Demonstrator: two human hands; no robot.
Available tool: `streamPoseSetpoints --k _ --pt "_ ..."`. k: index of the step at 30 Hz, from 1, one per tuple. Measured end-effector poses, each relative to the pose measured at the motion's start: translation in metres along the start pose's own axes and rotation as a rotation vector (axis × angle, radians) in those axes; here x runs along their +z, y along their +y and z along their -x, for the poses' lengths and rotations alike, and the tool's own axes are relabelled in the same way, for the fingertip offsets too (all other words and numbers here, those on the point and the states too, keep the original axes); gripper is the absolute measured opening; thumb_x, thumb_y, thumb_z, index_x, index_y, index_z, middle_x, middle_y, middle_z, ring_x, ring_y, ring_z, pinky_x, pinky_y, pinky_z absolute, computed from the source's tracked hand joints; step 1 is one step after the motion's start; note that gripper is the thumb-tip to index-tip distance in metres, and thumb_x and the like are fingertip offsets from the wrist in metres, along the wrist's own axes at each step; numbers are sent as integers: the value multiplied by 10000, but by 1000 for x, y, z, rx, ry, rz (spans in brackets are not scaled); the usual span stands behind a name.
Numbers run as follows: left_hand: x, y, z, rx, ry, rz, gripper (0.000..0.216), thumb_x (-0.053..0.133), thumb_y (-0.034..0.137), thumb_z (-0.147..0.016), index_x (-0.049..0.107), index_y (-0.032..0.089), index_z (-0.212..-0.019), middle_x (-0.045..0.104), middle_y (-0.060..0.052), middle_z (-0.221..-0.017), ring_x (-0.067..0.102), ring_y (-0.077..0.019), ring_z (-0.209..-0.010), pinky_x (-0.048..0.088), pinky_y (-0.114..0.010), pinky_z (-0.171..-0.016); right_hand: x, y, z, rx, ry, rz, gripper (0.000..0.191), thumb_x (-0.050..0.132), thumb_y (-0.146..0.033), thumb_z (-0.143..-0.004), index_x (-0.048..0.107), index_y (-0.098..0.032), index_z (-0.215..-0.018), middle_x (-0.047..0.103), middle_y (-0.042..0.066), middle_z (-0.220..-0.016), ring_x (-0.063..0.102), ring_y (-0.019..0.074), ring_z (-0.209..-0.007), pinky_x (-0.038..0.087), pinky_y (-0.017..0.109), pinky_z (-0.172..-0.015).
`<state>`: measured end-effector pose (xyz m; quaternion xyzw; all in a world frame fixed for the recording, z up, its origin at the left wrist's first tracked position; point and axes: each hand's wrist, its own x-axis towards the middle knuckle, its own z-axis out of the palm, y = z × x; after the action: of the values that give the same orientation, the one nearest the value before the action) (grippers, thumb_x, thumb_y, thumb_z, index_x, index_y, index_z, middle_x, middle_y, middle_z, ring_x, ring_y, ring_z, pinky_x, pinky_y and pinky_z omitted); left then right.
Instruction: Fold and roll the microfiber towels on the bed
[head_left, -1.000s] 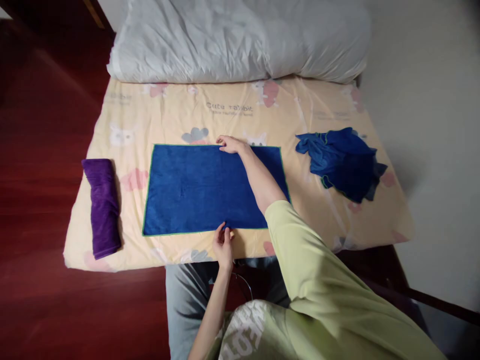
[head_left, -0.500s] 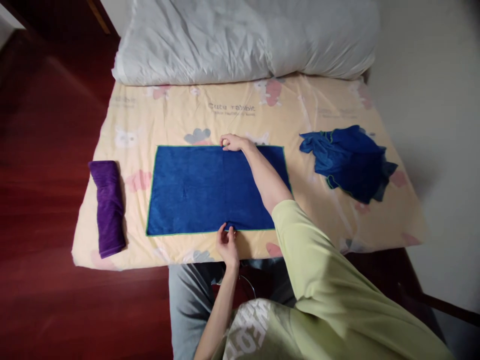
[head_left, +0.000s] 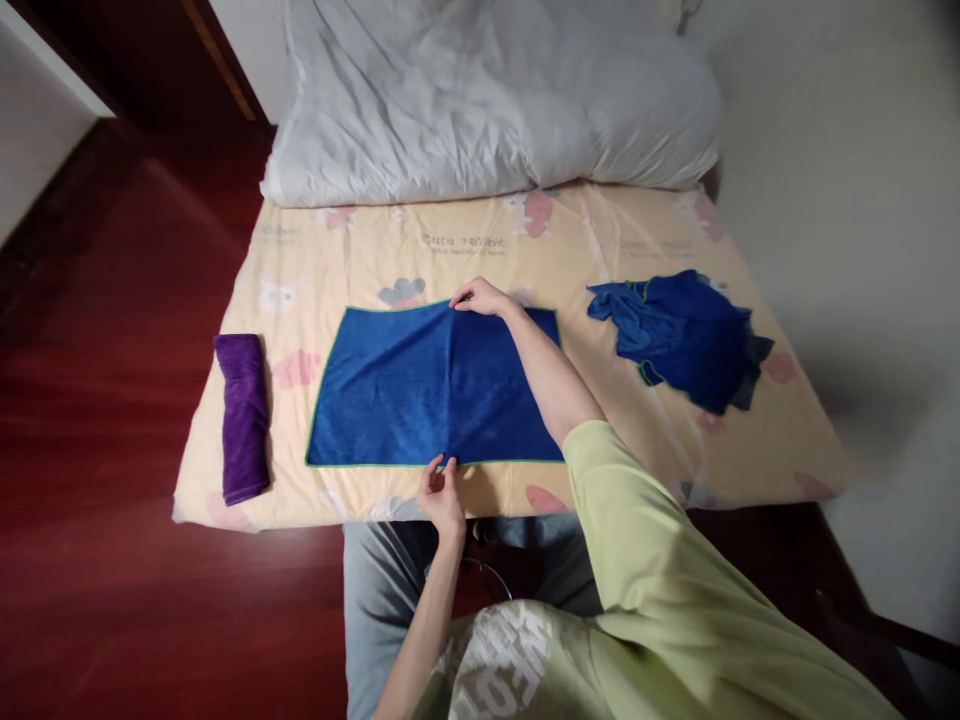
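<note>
A blue towel [head_left: 375, 390] with green edging lies flat as a wide rectangle in the middle of the bed. My right hand [head_left: 481, 297] reaches across it and pinches the far edge near its middle, which is slightly lifted there. At the near edge, roughly opposite, my left hand [head_left: 444, 500] has thumb and fingertips closed on the border. A faint crease runs through the cloth between the two hands. My right forearm covers part of the towel's right side.
A rolled purple towel [head_left: 244, 420] lies at the left of the bed. Crumpled blue cloth [head_left: 679, 335] with green edging sits at the right. Behind is a bulky whitish quilt [head_left: 480, 110]. The bed's patterned sheet [head_left: 375, 235] ends just before my legs.
My right hand now raises the far edge slightly, and a crease has appeared across the blue towel. Both hands stay at its edges. The view has tilted a little upward.
</note>
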<state>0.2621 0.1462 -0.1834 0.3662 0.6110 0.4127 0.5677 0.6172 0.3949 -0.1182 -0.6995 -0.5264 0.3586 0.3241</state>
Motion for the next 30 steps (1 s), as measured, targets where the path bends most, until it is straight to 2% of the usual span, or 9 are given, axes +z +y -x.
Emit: streamPoseSetpoints --k 4,7,10,14,18,22,26,30 --pt "-21 39 -9 138 9 34 485 882 593 -723 771 212 -1001 732 -62 -839 713 -211 -783 600 -347 -791 -28 -33 48 -45 93 -154 164 826 -153 -774 857 -154 -935 838 98 -1043 748 189 -949 577 336 -1002" --pt "-46 74 -14 256 0 13 440 865 561 -744 778 215 -1003 710 -39 -786 684 -200 -737 587 -331 -754 -53 -61 94 -51 200 -244 248 884 -225 -722 847 -149 -955 835 105 -1039 750 194 -931 581 360 -1003" --pt "-76 110 -19 362 -12 -2 485 852 562 -736 775 193 -1041 695 -35 -774 660 -193 -716 574 -328 -735 -77 -88 144 -57 291 -333 361 945 -320 -655 832 -150 -953 829 101 -980 752 196 -907 589 371 -987" --pt "-112 163 -31 421 -57 3 612 852 607 -666 766 152 -1067 734 -76 -869 710 -229 -832 604 -371 -830 -97 -116 215 -35 403 -432 506 1008 -442 -560 805 -157 -925 807 87 -872 760 200 -857 613 369 -911" --pt "-136 224 -36 437 -172 -18 714 903 581 -591 774 115 -1117 769 -132 -1001 747 -292 -1021 613 -410 -937 -102 -133 285 -48 494 -459 586 1030 -509 -503 796 -173 -923 800 83 -865 775 217 -847 633 373 -856" --pt "-144 276 -30 501 -262 -14 723 945 553 -559 784 90 -1090 760 -112 -935 751 -273 -978 612 -391 -938 -97 -141 351 -146 519 -450 669 1050 -517 -444 815 -188 -977 806 80 -903 780 227 -866 649 409 -909" --pt "-146 310 -25 626 -322 -77 672 947 544 -598 808 92 -1075 743 -79 -843 748 -249 -885 612 -351 -856 -91 -149 400 -173 561 -379 693 1049 -534 -444 838 -179 -1000 812 93 -891 772 235 -802 661 446 -904" --pt "-147 336 -23 760 -347 -182 552 901 479 -686 839 93 -1077 788 -108 -912 762 -255 -900 613 -339 -863 -88 -155 434 -187 670 -245 596 1011 -562 -544 858 -182 -977 821 122 -893 790 279 -826 674 445 -854"
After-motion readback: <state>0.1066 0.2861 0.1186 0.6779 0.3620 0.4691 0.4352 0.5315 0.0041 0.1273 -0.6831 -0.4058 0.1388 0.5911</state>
